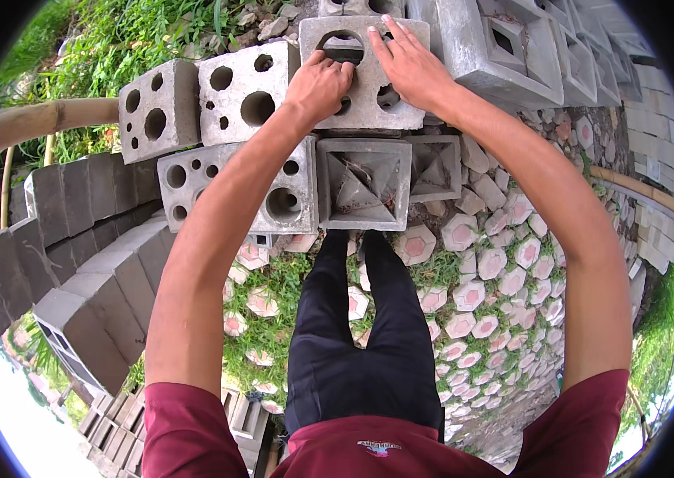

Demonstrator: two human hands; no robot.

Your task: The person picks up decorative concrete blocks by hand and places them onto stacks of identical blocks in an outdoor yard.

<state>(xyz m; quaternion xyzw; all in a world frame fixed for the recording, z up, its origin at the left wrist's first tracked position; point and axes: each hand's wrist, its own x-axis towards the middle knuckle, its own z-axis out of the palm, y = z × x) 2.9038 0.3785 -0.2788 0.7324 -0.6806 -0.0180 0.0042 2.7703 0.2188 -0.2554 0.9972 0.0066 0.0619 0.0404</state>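
A grey block [365, 76] with round holes is held at 12 o'clock, on top of a stack of blocks. The left hand [319, 86] is curled, and its fingers are hooked into the big hole of the block. The right hand [408, 64] is laid flat and open on the block's face, with the fingers spread.

Under the block, a square block [365, 185] with a star shape is seen. At 11 o'clock, two more holed blocks [203, 99] are stood side by side, and another [233, 187] is set below them. At 1 o'clock, a row of patterned blocks [504, 48] is lined up. At 9 o'clock, dark bricks [74, 239] are stacked in steps.

The place is outdoors. The ground is covered with six-sided pavers [480, 279], pink in the middle, with grass between them. Green plants [106, 40] are grown at 11 o'clock, beside a bamboo rail [42, 119].
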